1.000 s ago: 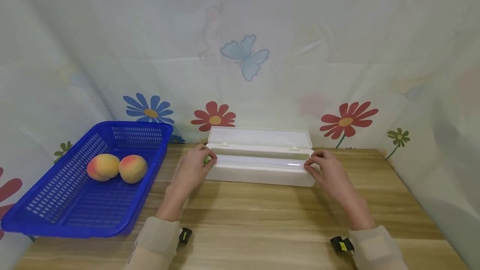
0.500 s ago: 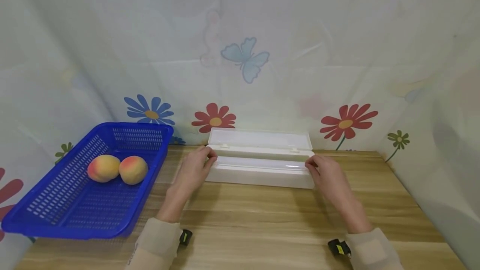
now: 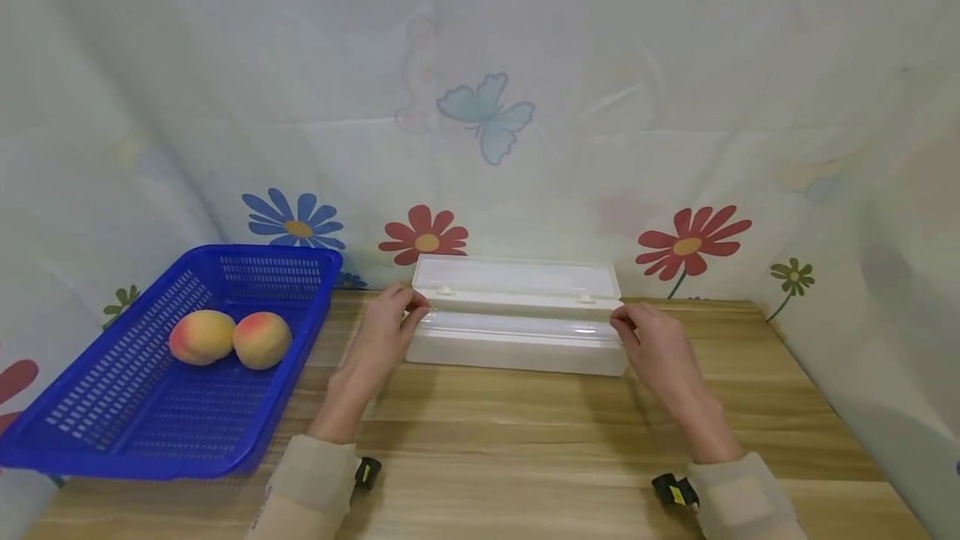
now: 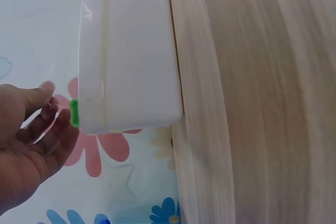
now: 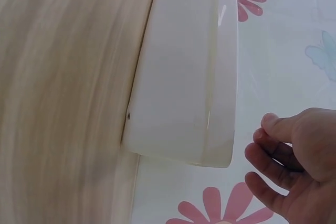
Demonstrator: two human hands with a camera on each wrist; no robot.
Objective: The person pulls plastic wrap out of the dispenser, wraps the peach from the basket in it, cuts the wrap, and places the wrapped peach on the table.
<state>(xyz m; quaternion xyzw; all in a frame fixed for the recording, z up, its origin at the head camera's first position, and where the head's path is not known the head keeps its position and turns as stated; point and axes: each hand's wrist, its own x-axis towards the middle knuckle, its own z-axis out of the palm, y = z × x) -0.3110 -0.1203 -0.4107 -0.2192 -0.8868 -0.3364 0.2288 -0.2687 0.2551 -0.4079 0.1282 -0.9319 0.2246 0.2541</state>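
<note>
A long white cling film dispenser (image 3: 517, 352) stands on the wooden table with its lid (image 3: 517, 277) tipped back. A shiny clear strip of cling film (image 3: 517, 325) spans its top between both hands. At the left end, my left hand (image 3: 384, 332) pinches the film's edge between thumb and fingers. My right hand (image 3: 660, 348) pinches it likewise at the right end. In the left wrist view, a green tab (image 4: 74, 113) sticks out of the dispenser's end beside the left fingers. The film itself hardly shows in the wrist views.
On the left stands a blue plastic basket (image 3: 300, 373) holding two peaches, (image 3: 202, 337) and the other peach (image 3: 262, 341). A flower-printed curtain (image 3: 555, 182) hangs right behind the dispenser. Wooden tabletop (image 3: 510, 457) lies in front.
Both hands stay at the dispenser's ends with only slight movement. The right fingers have drawn closer together, and the green tab at the left hand is now hidden in the head view.
</note>
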